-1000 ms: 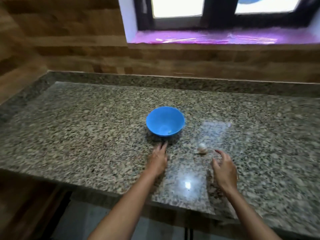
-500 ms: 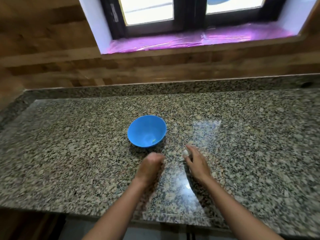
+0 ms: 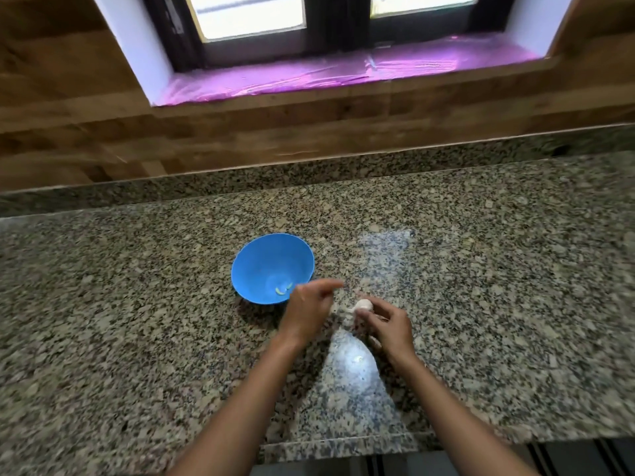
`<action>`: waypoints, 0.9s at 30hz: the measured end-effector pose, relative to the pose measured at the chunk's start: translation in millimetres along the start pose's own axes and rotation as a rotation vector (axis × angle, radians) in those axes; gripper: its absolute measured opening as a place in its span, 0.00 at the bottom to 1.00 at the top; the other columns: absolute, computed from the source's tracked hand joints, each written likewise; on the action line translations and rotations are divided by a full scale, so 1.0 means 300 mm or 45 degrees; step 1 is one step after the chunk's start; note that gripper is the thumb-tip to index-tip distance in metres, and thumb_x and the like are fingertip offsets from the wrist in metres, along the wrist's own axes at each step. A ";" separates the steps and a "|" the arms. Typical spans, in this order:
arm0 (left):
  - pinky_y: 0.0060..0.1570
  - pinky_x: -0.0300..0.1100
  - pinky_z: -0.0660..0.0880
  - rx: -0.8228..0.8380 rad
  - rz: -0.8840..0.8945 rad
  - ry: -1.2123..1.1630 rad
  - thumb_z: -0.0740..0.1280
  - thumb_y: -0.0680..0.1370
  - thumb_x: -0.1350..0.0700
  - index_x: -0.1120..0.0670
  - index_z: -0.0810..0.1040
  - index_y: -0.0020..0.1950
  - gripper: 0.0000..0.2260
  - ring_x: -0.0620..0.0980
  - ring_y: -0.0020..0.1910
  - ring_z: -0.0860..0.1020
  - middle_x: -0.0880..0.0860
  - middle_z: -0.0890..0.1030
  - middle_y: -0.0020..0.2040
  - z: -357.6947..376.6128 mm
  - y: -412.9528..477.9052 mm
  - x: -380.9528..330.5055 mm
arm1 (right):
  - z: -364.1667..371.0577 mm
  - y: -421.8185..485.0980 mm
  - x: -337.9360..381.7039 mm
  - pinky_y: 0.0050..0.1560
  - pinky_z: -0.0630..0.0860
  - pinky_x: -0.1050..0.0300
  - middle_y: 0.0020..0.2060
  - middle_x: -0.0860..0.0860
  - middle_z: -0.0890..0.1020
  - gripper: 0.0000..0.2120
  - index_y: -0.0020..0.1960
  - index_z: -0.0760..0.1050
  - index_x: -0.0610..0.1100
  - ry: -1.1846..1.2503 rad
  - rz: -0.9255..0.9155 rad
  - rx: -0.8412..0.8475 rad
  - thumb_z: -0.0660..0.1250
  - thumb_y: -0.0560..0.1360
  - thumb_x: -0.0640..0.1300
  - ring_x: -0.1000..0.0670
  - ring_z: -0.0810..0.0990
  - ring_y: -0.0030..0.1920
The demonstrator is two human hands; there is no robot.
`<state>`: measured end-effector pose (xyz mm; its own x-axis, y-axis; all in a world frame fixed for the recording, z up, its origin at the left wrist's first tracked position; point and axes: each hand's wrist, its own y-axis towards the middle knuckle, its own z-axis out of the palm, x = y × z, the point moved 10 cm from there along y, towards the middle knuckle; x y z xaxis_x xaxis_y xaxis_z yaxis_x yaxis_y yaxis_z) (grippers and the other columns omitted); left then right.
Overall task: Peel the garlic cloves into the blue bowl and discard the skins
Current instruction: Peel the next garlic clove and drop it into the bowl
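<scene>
Granite worktop (image 3: 137, 304). Blue bowl (image 3: 254, 266) left of centre, with a small yellow-green bit (image 3: 283, 289) on its floor. Left hand (image 3: 305, 310) just right of the bowl, forefinger stretched out, other fingers blurred: cannot tell. Garlic bulb (image 3: 363, 305) between the hands, pinched at the fingertips of the right hand (image 3: 388, 326), stalk pointing left.

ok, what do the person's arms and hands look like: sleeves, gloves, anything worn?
No gloves on the left hand or the right hand. The left forearm and right forearm are bare to the frame edge, no sleeves in view. No watch, bracelet or ring visible; the left hand is motion-blurred, so a thin ring can't be ruled out.
</scene>
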<state>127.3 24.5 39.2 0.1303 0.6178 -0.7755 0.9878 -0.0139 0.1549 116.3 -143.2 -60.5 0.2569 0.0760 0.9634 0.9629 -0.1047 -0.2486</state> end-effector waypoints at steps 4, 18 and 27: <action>0.45 0.35 0.78 0.465 -0.188 -0.444 0.70 0.73 0.64 0.51 0.76 0.65 0.21 0.41 0.45 0.82 0.53 0.83 0.52 0.203 -0.098 0.048 | 0.034 -0.037 0.021 0.37 0.80 0.61 0.44 0.47 0.83 0.11 0.56 0.77 0.41 0.269 0.144 0.085 0.67 0.74 0.37 0.52 0.82 0.39; 0.48 0.38 0.79 0.188 -0.264 -0.705 0.71 0.74 0.56 0.46 0.80 0.55 0.12 0.44 0.51 0.81 0.47 0.82 0.53 0.184 -0.146 0.050 | 0.042 -0.126 0.010 0.52 0.79 0.53 0.59 0.46 0.79 0.26 0.65 0.72 0.48 0.582 0.167 0.247 0.71 0.67 0.43 0.46 0.80 0.56; 0.58 0.40 0.76 0.357 0.033 -0.108 0.68 0.76 0.55 0.48 0.73 0.67 0.19 0.42 0.57 0.74 0.47 0.75 0.61 0.202 -0.128 0.009 | 0.034 -0.127 -0.013 0.48 0.81 0.56 0.51 0.42 0.83 0.22 0.62 0.74 0.43 0.623 0.247 0.288 0.69 0.68 0.39 0.45 0.83 0.50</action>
<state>95.0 -20.8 -6.0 0.1508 0.5464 -0.8238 0.9675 -0.2527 0.0095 79.3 -129.3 -55.7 0.4145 -0.3972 0.8188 0.9094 0.1482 -0.3886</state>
